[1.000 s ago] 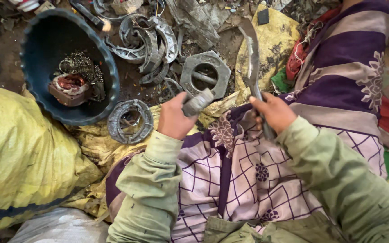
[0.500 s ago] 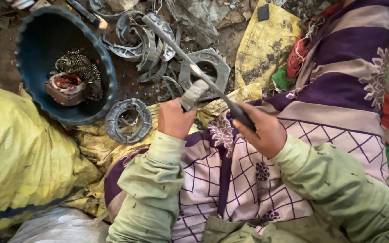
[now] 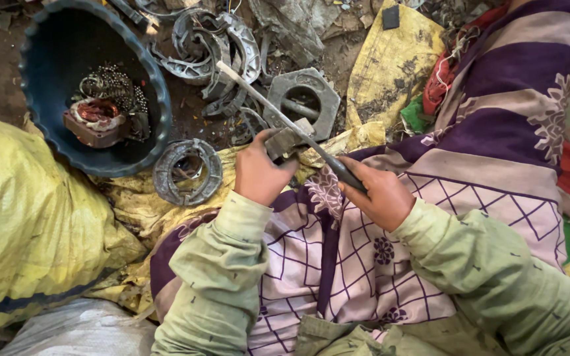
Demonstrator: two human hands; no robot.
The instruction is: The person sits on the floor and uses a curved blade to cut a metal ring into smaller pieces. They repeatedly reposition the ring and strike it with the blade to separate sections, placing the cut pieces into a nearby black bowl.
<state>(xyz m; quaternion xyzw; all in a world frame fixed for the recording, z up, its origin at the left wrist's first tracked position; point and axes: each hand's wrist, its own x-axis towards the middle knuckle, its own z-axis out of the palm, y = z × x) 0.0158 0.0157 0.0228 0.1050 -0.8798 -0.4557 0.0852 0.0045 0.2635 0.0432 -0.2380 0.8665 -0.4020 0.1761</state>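
Fingers of left hand [image 3: 258, 175] wrapped around small grey metal part [image 3: 284, 140]; right hand [image 3: 379, 194] fingers clenched on long metal tool [image 3: 285, 118] laid across it; blue tub [image 3: 156, 99] nearby.

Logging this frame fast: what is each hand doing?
Left hand: closed on a small metal part.
Right hand: closed on a long blade tool.

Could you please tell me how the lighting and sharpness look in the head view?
Head view: soft, even daylight with no hard shadows or glare; the left hand, right hand and long metal tool are sharp; the dark tub interior is dim; edges look slightly stretched.
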